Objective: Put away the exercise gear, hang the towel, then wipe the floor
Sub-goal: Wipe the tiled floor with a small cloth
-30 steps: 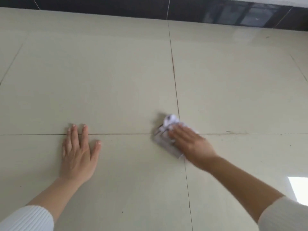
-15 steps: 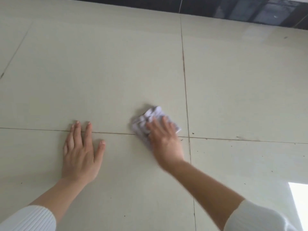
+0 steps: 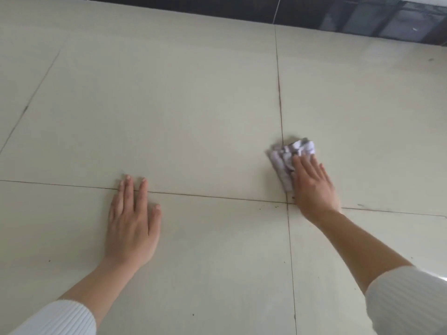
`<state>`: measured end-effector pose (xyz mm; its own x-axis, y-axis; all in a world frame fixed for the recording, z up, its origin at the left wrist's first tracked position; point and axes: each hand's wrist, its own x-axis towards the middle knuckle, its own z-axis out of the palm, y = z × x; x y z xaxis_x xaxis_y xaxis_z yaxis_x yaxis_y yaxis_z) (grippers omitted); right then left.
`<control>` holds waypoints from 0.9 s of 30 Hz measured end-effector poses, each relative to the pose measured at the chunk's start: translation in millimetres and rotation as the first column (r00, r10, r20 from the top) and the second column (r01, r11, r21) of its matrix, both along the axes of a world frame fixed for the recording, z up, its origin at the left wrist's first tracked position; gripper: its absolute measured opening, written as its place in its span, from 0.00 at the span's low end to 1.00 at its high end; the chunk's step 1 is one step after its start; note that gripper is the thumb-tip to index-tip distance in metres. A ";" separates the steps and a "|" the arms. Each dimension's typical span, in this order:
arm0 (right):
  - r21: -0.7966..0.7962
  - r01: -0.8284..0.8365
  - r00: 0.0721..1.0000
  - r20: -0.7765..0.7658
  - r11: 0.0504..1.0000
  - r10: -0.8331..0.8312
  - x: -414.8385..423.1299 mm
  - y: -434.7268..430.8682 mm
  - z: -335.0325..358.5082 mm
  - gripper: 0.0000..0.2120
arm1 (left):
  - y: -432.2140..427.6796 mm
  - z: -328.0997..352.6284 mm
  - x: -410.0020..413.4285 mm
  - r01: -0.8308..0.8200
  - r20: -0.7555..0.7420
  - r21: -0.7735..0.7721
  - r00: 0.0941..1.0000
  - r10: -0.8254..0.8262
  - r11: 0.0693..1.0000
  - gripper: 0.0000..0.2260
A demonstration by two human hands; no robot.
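Observation:
A crumpled pale purple and white cloth (image 3: pixel 289 155) lies on the beige tiled floor (image 3: pixel 193 105), over the vertical grout line. My right hand (image 3: pixel 313 187) presses flat on the cloth's near right part with straight fingers, and the cloth sticks out to the left and beyond the fingertips. My left hand (image 3: pixel 133 221) lies flat on the floor to the left, fingers spread a little, across the horizontal grout line. Both forearms are bare, with white ribbed sleeves pushed up. No exercise gear or towel shows in view.
A dark glossy skirting band (image 3: pixel 338 18) runs along the far edge of the floor at the top. Small dark specks (image 3: pixel 275 207) dot the tiles near the grout crossing. A bright patch of light (image 3: pixel 441 274) shows at the right edge.
My right hand has slid the cloth left and then back to the right across the vertical grout line. My left hand has stayed planted on the floor.

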<state>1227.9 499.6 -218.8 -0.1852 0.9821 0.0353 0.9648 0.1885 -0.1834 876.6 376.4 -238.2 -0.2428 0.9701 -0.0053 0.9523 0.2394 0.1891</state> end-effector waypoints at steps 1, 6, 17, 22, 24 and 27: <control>-0.050 0.199 0.979 -0.027 0.979 -0.201 5.6 8.5 3.5 0.24 | 0.1 -0.4 -0.1 0.006 -0.006 -0.001 1.000 -0.006 1.000 0.30; -0.144 0.320 0.939 -0.083 0.936 -0.333 -57.1 28.6 5.5 0.22 | 1.2 -1.0 -1.6 0.022 0.007 0.007 1.000 -0.022 1.000 0.29; -0.070 -0.780 0.624 -0.145 0.621 0.768 -138.9 -56.5 -6.8 0.22 | 25.2 12.3 -24.7 -0.063 0.173 0.201 0.985 0.028 0.978 0.22; -0.029 -0.422 0.906 -0.031 0.906 0.421 -82.5 29.6 -7.8 0.26 | 82.9 2.3 -64.0 -0.112 0.070 0.081 0.992 0.106 0.990 0.29; -0.058 -0.084 0.996 -0.024 0.995 0.083 -55.6 64.3 -2.8 0.26 | 105.7 -1.1 -74.4 -0.159 0.062 0.047 0.986 0.156 0.986 0.28; -0.154 0.231 0.973 0.027 0.961 -0.230 -22.8 105.4 5.7 0.23 | 118.0 -5.3 -79.8 -0.206 0.050 0.052 0.978 0.204 0.977 0.29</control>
<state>1205.1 605.0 -213.1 0.0475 0.9915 -0.1210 0.9805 -0.0694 -0.1837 796.9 494.4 -243.5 -0.4374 0.8986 0.0336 0.8745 0.4164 0.2485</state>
